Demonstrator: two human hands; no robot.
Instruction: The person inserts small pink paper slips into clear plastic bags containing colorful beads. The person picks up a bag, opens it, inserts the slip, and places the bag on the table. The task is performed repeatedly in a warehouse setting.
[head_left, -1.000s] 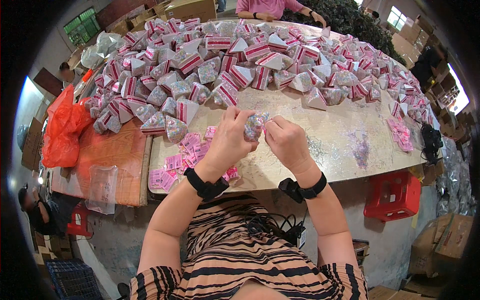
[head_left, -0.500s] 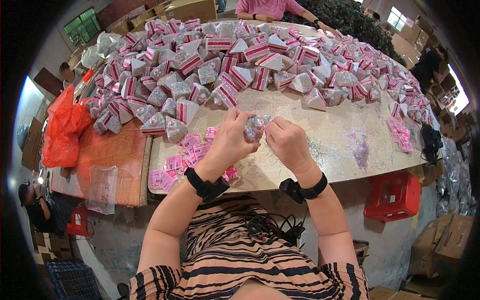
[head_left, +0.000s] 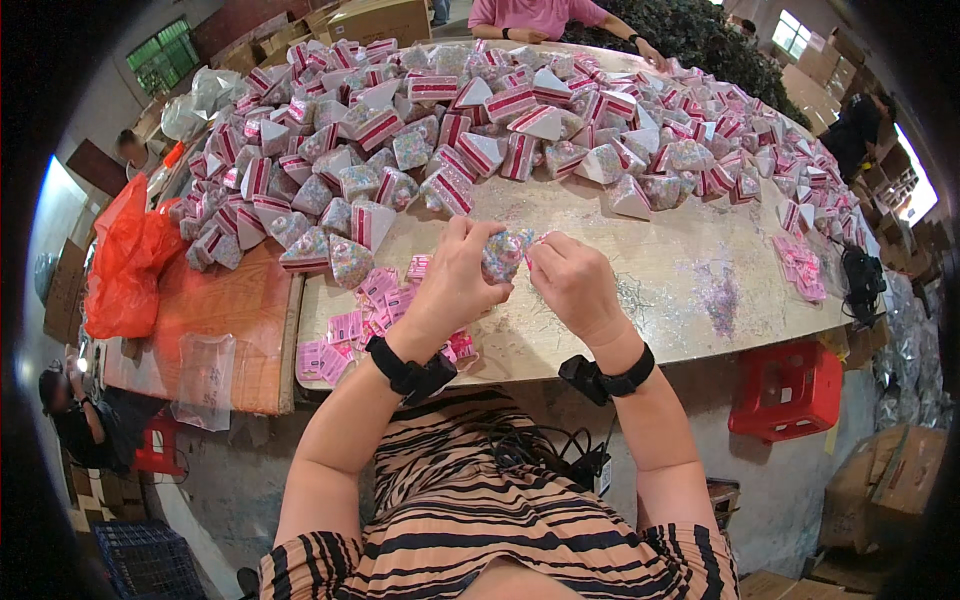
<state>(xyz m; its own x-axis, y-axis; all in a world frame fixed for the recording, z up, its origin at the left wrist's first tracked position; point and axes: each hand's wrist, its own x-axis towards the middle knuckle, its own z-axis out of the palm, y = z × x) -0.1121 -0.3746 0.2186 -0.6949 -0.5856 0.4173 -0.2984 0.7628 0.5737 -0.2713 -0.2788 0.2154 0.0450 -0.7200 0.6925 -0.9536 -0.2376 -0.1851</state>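
My left hand [head_left: 452, 280] is closed around a cake-slice ornament [head_left: 502, 258] covered in pale, multicoloured glitter, holding it above the table. Against the ornament's right side, my right hand [head_left: 575, 285] pinches with thumb and forefinger. A small pinkish bit shows at those fingertips, too small to name. Beneath and left of my left hand lie several loose pink printed tags [head_left: 378, 305]. Beyond both hands spreads a large heap of similar cake-slice ornaments [head_left: 435, 88], with white sides and dark pink layers.
The pale table [head_left: 620, 335] bears scattered glitter [head_left: 722, 300]. More pink tags [head_left: 798, 265] lie at the right, near a black object [head_left: 862, 283]. An orange-red plastic bag [head_left: 130, 260] and a clear bag [head_left: 204, 380] are leftward. A red stool [head_left: 787, 392] stands below right. Across the table is a person in pink [head_left: 540, 15].
Both my hands have shifted slightly left with the ornament, which has turned a little. A pinkish bit shows more clearly at my right fingertips. The person across has moved a hand slightly.
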